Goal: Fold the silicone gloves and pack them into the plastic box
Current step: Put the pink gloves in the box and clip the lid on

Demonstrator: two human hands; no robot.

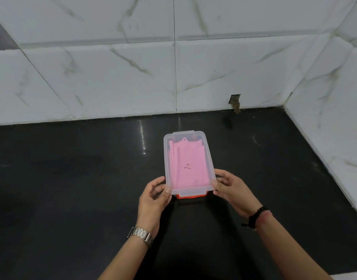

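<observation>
Plastic box (pixel 188 138) resting on the black table (pixel 72 178), near end caught between both hands, far end pointing toward 12 o'clock. Left hand (pixel 153 196) at the box's 7 o'clock corner, thumb pressed on the lid's near edge, fingers curled loosely beside the side wall. Right hand (pixel 232 187) at the 5 o'clock corner, thumb tip on the lid rim, fingers bent and half spread just off the wall; both closed lightly on the box. Forearms rising from 6 o'clock, converging toward the box, wrists slightly bent inward. Metal link watch (pixel 141 235) on the left wrist; dark bead bracelet (pixel 255 216) with a reddish thread on the right. Box clear and frosted, rectangular with rounded corners, lid on, orange clip (pixel 190 197) showing under the near edge. Pink silicone gloves (pixel 188 164) folded flat inside, filling most of it, small hanging tab toward 12 o'clock, dark scribble near the middle. Table glossy, reflecting light; white veined marble-look tile wall (pixel 234 67) from 9 through 3 o'clock.
</observation>
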